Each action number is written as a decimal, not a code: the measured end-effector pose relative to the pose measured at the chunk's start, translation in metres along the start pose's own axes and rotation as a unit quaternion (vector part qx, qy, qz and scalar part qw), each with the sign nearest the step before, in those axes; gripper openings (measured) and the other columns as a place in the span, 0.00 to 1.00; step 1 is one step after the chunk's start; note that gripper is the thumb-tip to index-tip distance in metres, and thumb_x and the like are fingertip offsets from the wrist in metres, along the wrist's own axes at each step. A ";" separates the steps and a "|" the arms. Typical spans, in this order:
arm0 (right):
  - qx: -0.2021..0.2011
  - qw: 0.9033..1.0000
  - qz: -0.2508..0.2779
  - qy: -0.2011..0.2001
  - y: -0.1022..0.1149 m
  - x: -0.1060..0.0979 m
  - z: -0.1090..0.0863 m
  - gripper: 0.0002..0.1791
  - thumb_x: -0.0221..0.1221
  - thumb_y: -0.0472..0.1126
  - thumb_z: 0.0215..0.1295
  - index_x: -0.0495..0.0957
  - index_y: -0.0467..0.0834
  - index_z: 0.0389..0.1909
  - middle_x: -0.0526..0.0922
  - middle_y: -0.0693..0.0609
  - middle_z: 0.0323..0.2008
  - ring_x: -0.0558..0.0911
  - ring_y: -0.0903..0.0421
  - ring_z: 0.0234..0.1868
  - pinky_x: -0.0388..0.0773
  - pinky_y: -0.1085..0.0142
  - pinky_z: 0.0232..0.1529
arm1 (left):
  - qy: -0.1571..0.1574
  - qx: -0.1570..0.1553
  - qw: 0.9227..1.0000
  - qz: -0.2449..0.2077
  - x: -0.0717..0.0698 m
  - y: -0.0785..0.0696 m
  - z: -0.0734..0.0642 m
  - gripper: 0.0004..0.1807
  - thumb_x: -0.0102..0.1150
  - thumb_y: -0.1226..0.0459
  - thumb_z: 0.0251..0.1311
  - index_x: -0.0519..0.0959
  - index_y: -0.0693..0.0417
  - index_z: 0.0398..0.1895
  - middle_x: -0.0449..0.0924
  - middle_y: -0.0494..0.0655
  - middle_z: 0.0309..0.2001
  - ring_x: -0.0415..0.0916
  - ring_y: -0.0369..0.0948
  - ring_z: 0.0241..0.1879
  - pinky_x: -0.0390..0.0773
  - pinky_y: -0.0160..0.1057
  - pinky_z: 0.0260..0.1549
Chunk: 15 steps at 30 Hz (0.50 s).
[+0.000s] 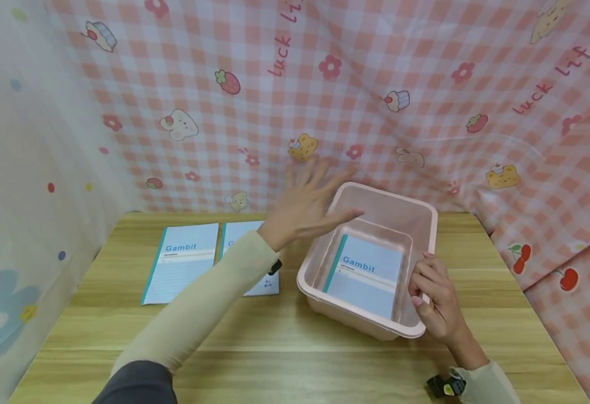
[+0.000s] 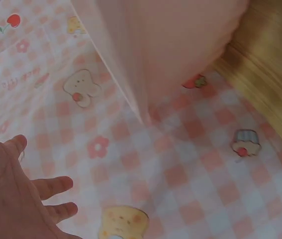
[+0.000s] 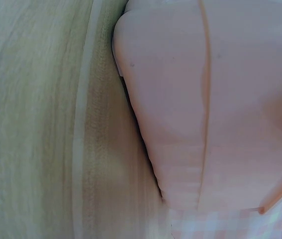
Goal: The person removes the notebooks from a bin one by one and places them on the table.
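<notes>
A pink plastic bin (image 1: 360,308) stands on the right half of the table, with a blue-and-white Gambit notebook (image 1: 365,275) lying inside it, cover up. My right hand (image 1: 436,297) grips the bin's right rim, fingers curled over the edge. Fingers spread, my left hand (image 1: 307,207) is raised by the bin's far left corner and holds nothing; it looks blurred. The left wrist view shows this hand (image 2: 11,194) apart from the bin's wall (image 2: 175,50). In the right wrist view the bin's side (image 3: 170,109) fills much of the picture.
Two more Gambit notebooks lie left of the bin: one in full view (image 1: 186,269), the other (image 1: 262,286) partly covered by my left forearm. A checked pink cloth (image 1: 275,112) hangs behind the wooden table (image 1: 285,348).
</notes>
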State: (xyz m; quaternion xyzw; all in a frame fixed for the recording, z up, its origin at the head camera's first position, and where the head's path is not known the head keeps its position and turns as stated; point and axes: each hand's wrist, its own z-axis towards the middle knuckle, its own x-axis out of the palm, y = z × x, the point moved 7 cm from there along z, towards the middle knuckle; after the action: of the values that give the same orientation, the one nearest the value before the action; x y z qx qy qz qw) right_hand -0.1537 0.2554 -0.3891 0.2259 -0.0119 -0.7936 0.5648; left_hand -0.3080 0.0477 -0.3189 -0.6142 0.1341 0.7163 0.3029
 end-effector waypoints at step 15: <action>0.004 1.000 -0.007 0.001 -0.001 -0.001 -0.001 0.25 0.46 0.50 0.76 0.65 0.45 0.16 0.63 0.51 0.22 0.65 0.50 0.36 0.58 0.54 0.70 | 0.016 0.013 1.000 0.019 0.009 -0.044 0.026 0.46 0.34 0.21 0.61 0.39 0.16 0.81 0.46 0.47 0.83 0.38 0.55 0.83 0.34 0.74 0.73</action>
State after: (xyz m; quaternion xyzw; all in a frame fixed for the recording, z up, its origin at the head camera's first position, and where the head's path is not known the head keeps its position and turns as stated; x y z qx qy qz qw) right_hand -0.1537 0.2565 -0.3905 0.2287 -0.0130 -0.7972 0.5585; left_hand -0.3029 0.0992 -0.3138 -0.6190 0.1598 0.7102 0.2949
